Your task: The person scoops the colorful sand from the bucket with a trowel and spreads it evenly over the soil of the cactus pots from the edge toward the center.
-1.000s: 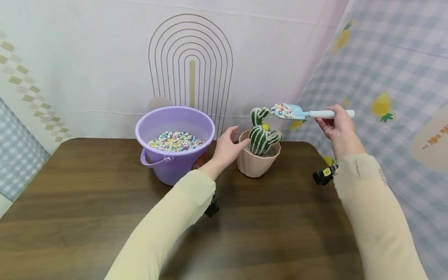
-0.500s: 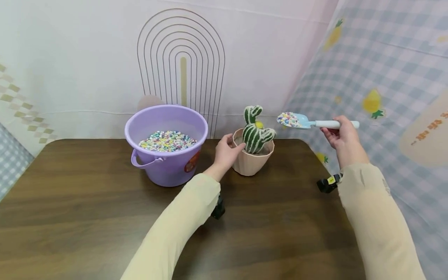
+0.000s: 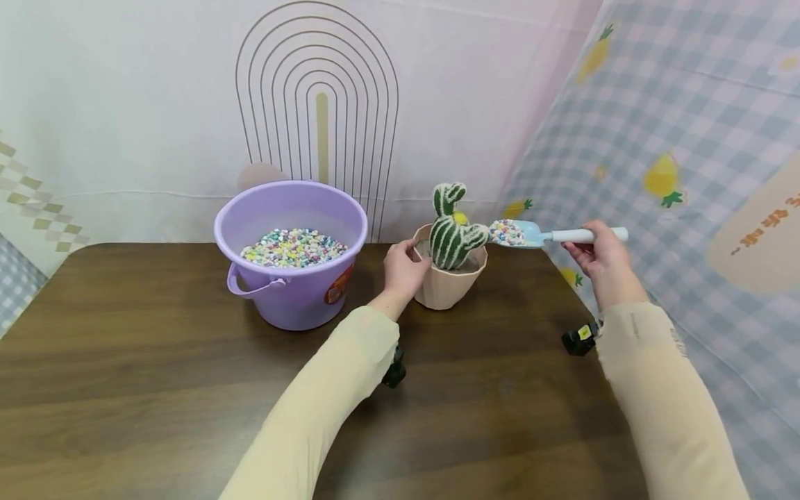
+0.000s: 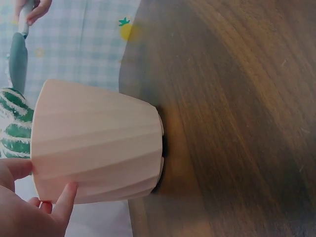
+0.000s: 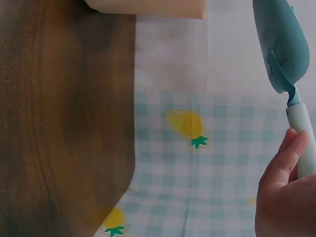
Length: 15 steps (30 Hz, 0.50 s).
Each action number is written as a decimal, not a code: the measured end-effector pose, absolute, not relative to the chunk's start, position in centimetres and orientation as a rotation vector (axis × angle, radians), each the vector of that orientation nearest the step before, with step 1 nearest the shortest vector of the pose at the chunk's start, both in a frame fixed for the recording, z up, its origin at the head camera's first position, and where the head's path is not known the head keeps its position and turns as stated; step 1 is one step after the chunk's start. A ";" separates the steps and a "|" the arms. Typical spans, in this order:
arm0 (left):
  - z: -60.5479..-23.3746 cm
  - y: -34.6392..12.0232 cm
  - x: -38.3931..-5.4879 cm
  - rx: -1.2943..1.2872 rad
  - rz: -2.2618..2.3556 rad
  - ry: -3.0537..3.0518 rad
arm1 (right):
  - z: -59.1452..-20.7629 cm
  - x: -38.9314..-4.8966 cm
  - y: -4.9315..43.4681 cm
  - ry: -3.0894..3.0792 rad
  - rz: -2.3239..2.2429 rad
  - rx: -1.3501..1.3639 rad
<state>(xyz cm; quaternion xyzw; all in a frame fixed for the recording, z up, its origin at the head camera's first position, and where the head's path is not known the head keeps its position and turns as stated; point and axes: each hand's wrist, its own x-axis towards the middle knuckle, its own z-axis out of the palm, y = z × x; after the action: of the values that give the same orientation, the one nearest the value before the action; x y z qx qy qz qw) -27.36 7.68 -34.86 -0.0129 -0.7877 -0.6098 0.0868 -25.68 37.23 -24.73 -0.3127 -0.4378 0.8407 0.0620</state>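
A pale pink flowerpot with ribbed sides stands on the table, holding a knitted green cactus with a yellow flower. My left hand grips the pot's left rim; in the left wrist view the thumb lies at the rim and a finger presses the outer wall. My right hand holds a small trowel by its white handle. Its light blue blade carries a heap of colourful pebbles. The blade's tip is close to the cactus's right arm, above the pot's rim.
A purple bucket with its handle hanging down stands left of the pot. Many colourful pebbles lie inside it. The wooden table ends at a curtain behind and a checked cloth on the right.
My left hand has reached the pot and taken hold of its rim. The loaded trowel has come lower and nearer to the cactus.
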 end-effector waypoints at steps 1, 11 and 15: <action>-34.9 7.7 -27.4 -0.038 -1.820 -2.341 | -24.9 -25.7 37.1 -1.342 2.529 -0.947; -35.7 7.7 -27.9 -0.071 -1.839 -2.282 | -25.4 -26.1 35.3 -1.517 2.345 -0.891; -35.2 7.6 -27.5 -0.051 -1.855 -2.301 | -25.3 -26.3 34.3 -1.603 2.228 -0.870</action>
<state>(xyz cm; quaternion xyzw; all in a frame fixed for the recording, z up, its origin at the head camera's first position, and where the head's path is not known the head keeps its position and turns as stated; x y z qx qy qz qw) -27.48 7.60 -35.17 -0.0171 -0.7751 -0.6248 0.0928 -26.33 34.33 -25.31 -0.2996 -0.5519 0.7671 0.1308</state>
